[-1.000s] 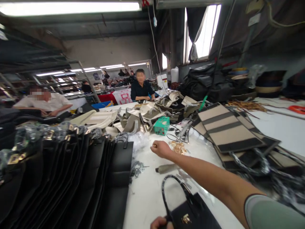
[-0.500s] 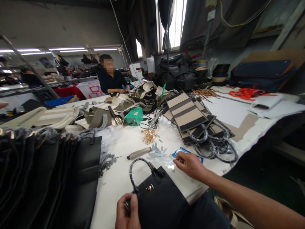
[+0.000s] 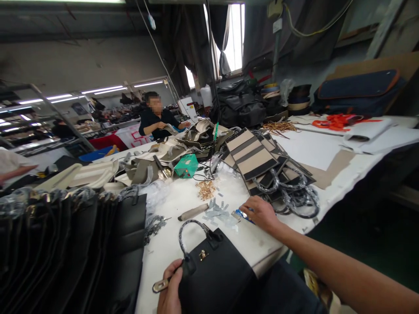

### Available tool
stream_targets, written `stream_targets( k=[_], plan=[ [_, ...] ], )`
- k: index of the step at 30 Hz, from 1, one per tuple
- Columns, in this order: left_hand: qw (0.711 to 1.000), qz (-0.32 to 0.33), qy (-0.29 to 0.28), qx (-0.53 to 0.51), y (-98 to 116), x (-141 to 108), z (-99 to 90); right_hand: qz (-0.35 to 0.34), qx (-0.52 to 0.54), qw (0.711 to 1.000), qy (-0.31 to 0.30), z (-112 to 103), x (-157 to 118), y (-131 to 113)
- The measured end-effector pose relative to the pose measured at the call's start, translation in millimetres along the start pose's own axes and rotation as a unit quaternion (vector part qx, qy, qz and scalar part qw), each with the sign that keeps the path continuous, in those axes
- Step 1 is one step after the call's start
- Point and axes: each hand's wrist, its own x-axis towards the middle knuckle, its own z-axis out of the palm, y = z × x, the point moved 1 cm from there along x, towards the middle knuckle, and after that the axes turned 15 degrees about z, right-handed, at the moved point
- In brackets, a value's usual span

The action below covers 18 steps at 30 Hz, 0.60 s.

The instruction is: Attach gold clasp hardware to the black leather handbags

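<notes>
Head view: fingers of the left hand (image 3: 168, 290) clamp the metal-tipped strap (image 3: 161, 285) of a black leather handbag (image 3: 212, 274) on the table (image 3: 163, 248); right hand (image 3: 260, 213) fingers, curled together, touch a blue packet (image 3: 244, 216).

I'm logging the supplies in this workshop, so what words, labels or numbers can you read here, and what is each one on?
White banner: red characters, too blurred to read.
Green box: small print, too small to read.
Blue-edged packet: printing too small to read.
Gold clasp on the black handbag: no lettering can be made out.
No text here is legible.
</notes>
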Motion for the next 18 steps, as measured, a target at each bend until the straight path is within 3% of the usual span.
stream_targets(
  k=[4, 6, 9, 13, 16, 18],
  plan=[
    [0.991, -0.082, -0.034, -0.099, 0.8, -1.3, -2.3, 0.058, 0.086, 0.995, 0.014, -11.7, 9.8, -5.5],
    [0.988, -0.09, -0.041, -0.119, 7.0, -1.3, -1.9, 0.082, 0.124, 0.989, 0.009, -16.3, 12.4, -9.9],
    [0.989, -0.069, -0.003, -0.127, 12.8, -2.2, -0.1, 0.102, 0.162, 0.981, -0.024, -16.5, 7.2, -19.5],
    [0.978, -0.082, 0.046, -0.184, 8.1, -4.9, 1.8, 0.15, 0.291, 0.936, -0.13, -1.6, -10.9, -41.5],
    [0.969, -0.071, 0.038, -0.233, 4.9, -7.9, 0.0, 0.169, 0.378, 0.88, -0.233, 17.1, -31.3, -73.9],
    [0.966, -0.066, 0.028, -0.249, 4.9, -11.0, -1.8, 0.147, 0.374, 0.87, -0.284, 30.7, -48.7, -101.9]
  ],
)
